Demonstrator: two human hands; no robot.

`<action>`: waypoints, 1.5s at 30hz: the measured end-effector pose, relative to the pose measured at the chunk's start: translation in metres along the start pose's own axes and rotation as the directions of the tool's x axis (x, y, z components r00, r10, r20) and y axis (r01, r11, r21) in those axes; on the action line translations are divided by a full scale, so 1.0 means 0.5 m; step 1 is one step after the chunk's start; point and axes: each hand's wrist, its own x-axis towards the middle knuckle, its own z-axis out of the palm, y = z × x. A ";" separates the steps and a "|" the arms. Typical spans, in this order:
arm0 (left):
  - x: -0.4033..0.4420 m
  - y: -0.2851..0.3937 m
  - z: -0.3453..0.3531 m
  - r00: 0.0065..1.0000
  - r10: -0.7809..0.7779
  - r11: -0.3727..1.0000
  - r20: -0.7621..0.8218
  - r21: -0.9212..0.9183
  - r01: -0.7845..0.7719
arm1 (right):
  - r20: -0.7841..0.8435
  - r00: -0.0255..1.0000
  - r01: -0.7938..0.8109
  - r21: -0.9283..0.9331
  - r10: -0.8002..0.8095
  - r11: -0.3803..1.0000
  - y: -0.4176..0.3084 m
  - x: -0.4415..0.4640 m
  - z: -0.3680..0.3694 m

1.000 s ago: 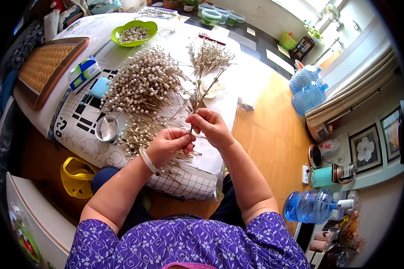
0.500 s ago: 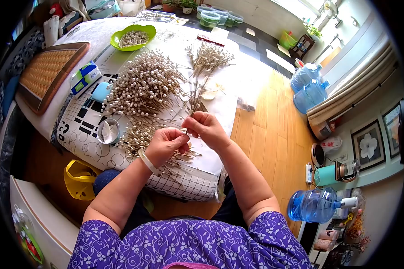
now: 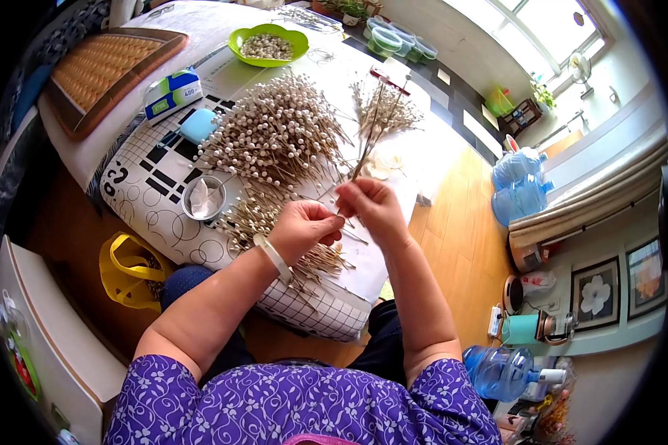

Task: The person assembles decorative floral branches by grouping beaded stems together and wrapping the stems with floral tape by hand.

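Observation:
My right hand (image 3: pixel 375 208) is closed around the lower end of a thin brown twig spray (image 3: pixel 375 126), which points up and away over the table. Just to its left, my left hand (image 3: pixel 308 228) is closed in a pinch near the stem ends; what lies between its fingertips is too small to make out. Beyond my left hand lies a large heap of bead-tipped stems (image 3: pixel 274 133), pale and round at the tips. A smaller pile of stems (image 3: pixel 263 215) spreads beside my left wrist. Behind the twig spray rests a bunch of finer stems (image 3: pixel 397 111).
A green bowl (image 3: pixel 234 46) of pale beads stands at the back. Left of the heap are a tissue pack (image 3: pixel 172 95), a light-blue case (image 3: pixel 199 126) and a small cup (image 3: pixel 202 215) holding white pieces. A yellow bag (image 3: pixel 115 274) sits below the table's left edge.
The view has shifted, so the table sits lower and further right. My hands have drawn slightly apart, and the twig spray in my right hand stands out more toward the upper right.

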 end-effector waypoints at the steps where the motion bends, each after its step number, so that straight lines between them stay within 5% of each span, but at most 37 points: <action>1: -0.002 0.005 0.002 0.998 -0.067 0.998 0.007 0.022 0.067 | -0.046 0.999 0.010 0.008 -0.009 1.000 -0.007 0.021 -0.012; 6: 0.004 -0.021 0.008 0.993 -0.105 0.994 0.062 0.035 0.103 | -0.221 0.971 0.044 -0.214 -0.093 0.976 -0.042 0.186 -0.139; 9: 0.006 -0.019 0.004 0.989 -0.112 0.992 0.093 0.063 0.106 | -0.322 0.946 -0.168 -0.361 0.047 0.917 -0.045 0.281 -0.213; 10: 0.009 -0.016 0.000 0.990 -0.100 0.993 0.096 0.067 0.094 | -0.350 0.930 -0.268 -0.447 0.109 0.853 -0.044 0.299 -0.232; 12: 0.012 -0.020 -0.011 0.997 -0.046 0.996 0.063 0.073 0.042 | -0.413 0.877 -0.259 -0.836 -0.244 0.484 -0.023 0.310 -0.279; 14: 0.011 -0.003 -0.013 0.998 0.053 0.992 -0.026 0.118 -0.049 | -0.463 0.858 -0.085 -0.555 -0.223 0.828 -0.045 0.255 -0.254; 16: 0.003 0.028 -0.021 0.973 0.197 0.976 -0.118 0.116 -0.183 | -0.422 0.876 0.051 -0.399 -0.233 0.915 -0.027 0.190 -0.238; 20: 0.009 0.081 -0.058 0.852 0.327 0.935 -0.409 0.011 -0.354 | -0.317 0.939 0.026 -0.324 -0.135 0.946 0.014 0.055 -0.168; 24: 0.003 0.095 -0.080 0.805 0.325 0.905 -0.496 -0.084 -0.417 | -0.172 0.985 -0.078 -0.314 0.024 0.946 0.030 -0.019 -0.067; 28: -0.003 0.103 -0.079 0.797 0.339 0.905 -0.500 -0.057 -0.421 | 0.007 1.000 0.013 -0.570 -0.011 0.821 0.075 -0.038 -0.019; 32: 0.006 0.093 -0.080 0.814 0.337 0.908 -0.473 -0.064 -0.413 | -0.069 0.990 0.032 -0.735 -0.122 0.677 0.075 -0.030 0.007; 34: 0.012 0.097 -0.079 0.814 0.324 0.913 -0.482 -0.067 -0.403 | -0.081 0.903 0.108 -0.908 -0.422 0.405 0.089 0.003 -0.014; 36: 0.013 0.100 -0.083 0.798 0.320 0.903 -0.510 -0.093 -0.421 | -0.117 0.934 0.031 -0.915 -0.336 0.402 0.088 0.020 -0.023; 38: 0.010 0.109 -0.091 0.800 0.287 0.903 -0.527 -0.130 -0.410 | -0.146 0.987 -0.107 -0.901 -0.061 0.421 0.078 0.020 -0.019; 45: 0.016 0.093 -0.087 0.824 0.298 0.925 -0.482 -0.068 -0.374 | -0.088 0.992 -0.074 -0.986 -0.093 0.152 0.083 0.003 -0.027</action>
